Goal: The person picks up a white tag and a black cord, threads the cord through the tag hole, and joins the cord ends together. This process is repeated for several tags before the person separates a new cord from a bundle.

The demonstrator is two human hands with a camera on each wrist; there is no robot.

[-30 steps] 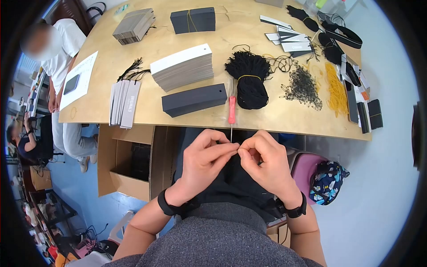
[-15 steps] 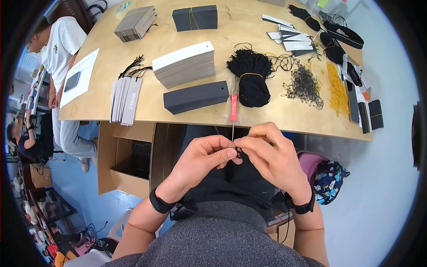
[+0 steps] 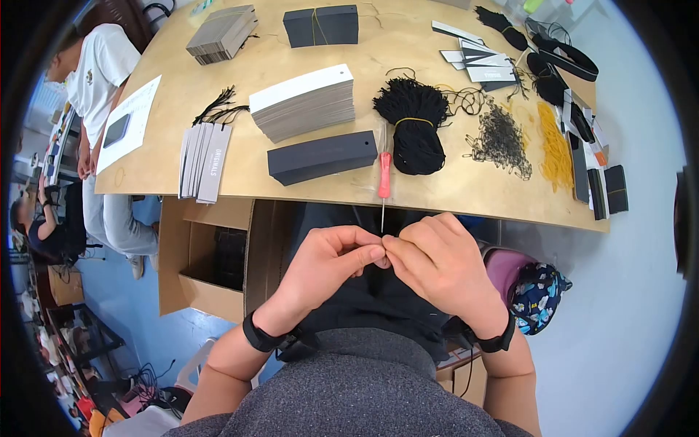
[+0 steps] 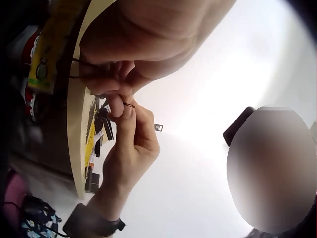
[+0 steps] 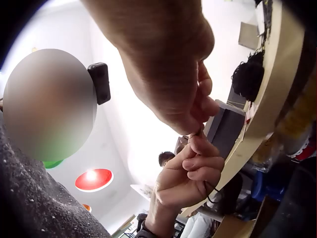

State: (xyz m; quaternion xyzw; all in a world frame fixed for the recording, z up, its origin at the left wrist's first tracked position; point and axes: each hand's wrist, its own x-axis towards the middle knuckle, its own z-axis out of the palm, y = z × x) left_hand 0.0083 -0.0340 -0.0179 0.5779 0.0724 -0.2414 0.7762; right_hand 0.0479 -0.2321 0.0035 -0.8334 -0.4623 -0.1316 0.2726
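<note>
Over the lap, just off the table's front edge, both hands meet fingertip to fingertip. The left hand (image 3: 328,264) pinches a thin dark cord between thumb and forefinger; in the right wrist view the cord (image 5: 213,193) trails below that hand (image 5: 185,176). The right hand (image 3: 445,266), back upward, pinches at the same spot. In the left wrist view a small dark loop (image 4: 129,105) shows at the right hand's thumb (image 4: 130,141). A screwdriver with a red handle (image 3: 384,173) lies on the table, its shaft reaching past the edge just above the fingertips.
On the table (image 3: 429,195) stand stacks of white tags (image 3: 309,105) and dark tags (image 3: 320,159), with a black cord bundle (image 3: 419,138), dark pins (image 3: 499,138) and yellow cords (image 3: 555,149) to the right. Corded tags (image 3: 204,162) lie left; an open carton (image 3: 204,255) stands below.
Since the first frame, the left thumb has come on top and the right hand has turned its back upward. The dark cord visible below the fingers half a second ago is now hidden in the head view.
</note>
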